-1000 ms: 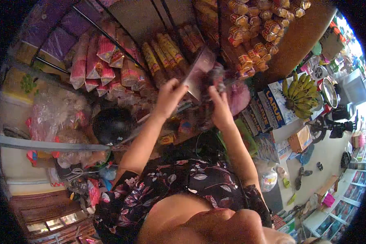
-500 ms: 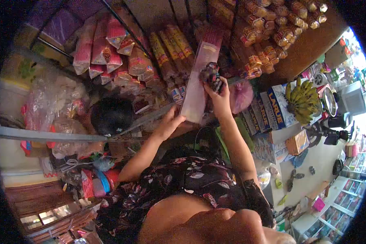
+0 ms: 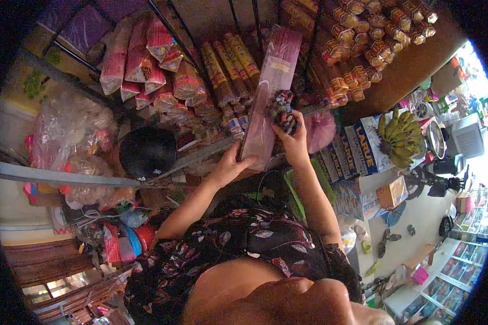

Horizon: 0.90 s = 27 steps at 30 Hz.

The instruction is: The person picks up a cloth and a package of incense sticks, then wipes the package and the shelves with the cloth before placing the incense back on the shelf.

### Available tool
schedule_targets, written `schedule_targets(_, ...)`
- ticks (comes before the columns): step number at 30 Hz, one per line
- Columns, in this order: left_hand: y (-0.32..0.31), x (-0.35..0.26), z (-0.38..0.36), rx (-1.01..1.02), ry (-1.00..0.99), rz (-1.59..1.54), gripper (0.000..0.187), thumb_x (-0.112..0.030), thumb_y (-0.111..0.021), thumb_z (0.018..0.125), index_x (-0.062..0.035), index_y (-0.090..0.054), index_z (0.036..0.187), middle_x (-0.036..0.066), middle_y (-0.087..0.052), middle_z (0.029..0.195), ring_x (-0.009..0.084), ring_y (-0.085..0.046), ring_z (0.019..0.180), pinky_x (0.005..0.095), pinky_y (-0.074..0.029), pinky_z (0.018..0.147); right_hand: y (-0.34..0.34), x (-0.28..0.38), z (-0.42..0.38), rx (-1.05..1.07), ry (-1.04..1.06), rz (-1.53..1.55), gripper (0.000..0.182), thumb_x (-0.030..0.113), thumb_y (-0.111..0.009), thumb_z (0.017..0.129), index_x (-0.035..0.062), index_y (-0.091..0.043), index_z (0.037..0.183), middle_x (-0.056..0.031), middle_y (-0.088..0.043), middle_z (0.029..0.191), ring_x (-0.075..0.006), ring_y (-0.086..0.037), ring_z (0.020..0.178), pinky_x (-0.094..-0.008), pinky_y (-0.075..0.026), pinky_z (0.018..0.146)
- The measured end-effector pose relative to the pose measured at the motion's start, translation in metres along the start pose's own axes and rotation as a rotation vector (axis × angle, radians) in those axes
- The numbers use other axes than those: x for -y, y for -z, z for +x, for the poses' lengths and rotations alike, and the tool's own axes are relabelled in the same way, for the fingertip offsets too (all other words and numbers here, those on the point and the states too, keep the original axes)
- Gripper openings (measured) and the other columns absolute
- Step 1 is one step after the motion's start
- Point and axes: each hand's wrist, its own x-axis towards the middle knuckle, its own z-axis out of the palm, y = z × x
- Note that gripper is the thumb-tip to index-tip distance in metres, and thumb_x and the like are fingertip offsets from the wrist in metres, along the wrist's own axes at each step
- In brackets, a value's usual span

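Note:
My left hand (image 3: 233, 167) grips the lower end of a long, flat pink package (image 3: 265, 111), thumb across its face. It looks like incense sticks in a clear sleeve, tilted with its upper end leaning away to the right. In my right hand (image 3: 294, 140) is a crumpled, dark multicoloured cloth (image 3: 283, 112), bunched against the package's right side. My right fingers are closed round the cloth, partly hidden by it. Yellow-wrapped bundles (image 3: 230, 67) of sticks lie just left of the package. Pink-wrapped bundles (image 3: 146, 59) are stacked farther left.
Thin black bars (image 3: 183, 27) cross in front of the shelf. More stick bundles (image 3: 358, 46) are piled at upper right. Larue boxes (image 3: 363, 146) with green bananas (image 3: 401, 138) stand to the right. A black bowl (image 3: 148, 153) and plastic bags (image 3: 70, 130) are left.
The cloth in my right hand has moved slightly down along the package. My left hand keeps its hold on the lower end, its thumb now farther across the face.

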Motion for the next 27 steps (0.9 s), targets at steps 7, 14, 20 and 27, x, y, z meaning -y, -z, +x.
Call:
schedule_targets(7, 0.002, -0.002, -0.001, -0.011, 0.065, -0.003, 0.063, -0.023, -0.067, 0.085, -0.0006, -0.035, 0.135, 0.01, -0.05, 0.127, 0.019, -0.049, 0.115, 0.033, -0.037, 0.1, 0.001, 0.004, -0.003, 0.043, 0.006, -0.032, 0.041, -0.005, -0.069, 0.076, 0.0049, -0.047, 0.109, -0.0004, -0.056, 0.095, -0.0096, -0.053, 0.091, -0.0244, -0.043, 0.083)
schedule_targets(14, 0.01, 0.014, -0.002, -0.05, 0.049, 0.196, 0.065, -0.023, -0.068, 0.084, -0.0006, -0.034, 0.136, 0.01, -0.049, 0.129, 0.019, -0.048, 0.117, 0.0337, -0.037, 0.101, -0.005, 0.017, -0.006, 0.099, 0.182, -0.25, 0.043, -0.008, -0.068, 0.071, 0.0047, -0.048, 0.106, -0.0017, -0.048, 0.098, -0.0128, -0.049, 0.094, -0.0253, -0.039, 0.086)
schedule_targets(20, 0.01, 0.021, -0.001, -0.022, 0.051, 0.103, 0.066, -0.025, -0.068, 0.084, -0.0005, -0.035, 0.135, 0.01, -0.052, 0.126, 0.0197, -0.049, 0.115, 0.034, -0.038, 0.099, -0.003, 0.009, -0.006, 0.089, 0.165, -0.246, 0.042, -0.005, -0.07, 0.072, 0.0049, -0.048, 0.106, 0.0005, -0.049, 0.099, -0.0105, -0.048, 0.093, -0.025, -0.039, 0.086)
schedule_targets(27, -0.007, -0.026, -0.005, -0.163, -0.092, -0.003, 0.046, -0.018, -0.068, 0.085, -0.0014, -0.047, 0.123, 0.009, -0.057, 0.117, 0.0171, -0.053, 0.108, 0.0323, -0.041, 0.095, 0.008, 0.012, -0.029, 0.288, 0.049, -0.065, 0.041, 0.014, -0.075, 0.073, 0.0027, -0.05, 0.104, -0.0121, -0.042, 0.12, -0.0229, -0.042, 0.117, -0.0339, -0.032, 0.1)
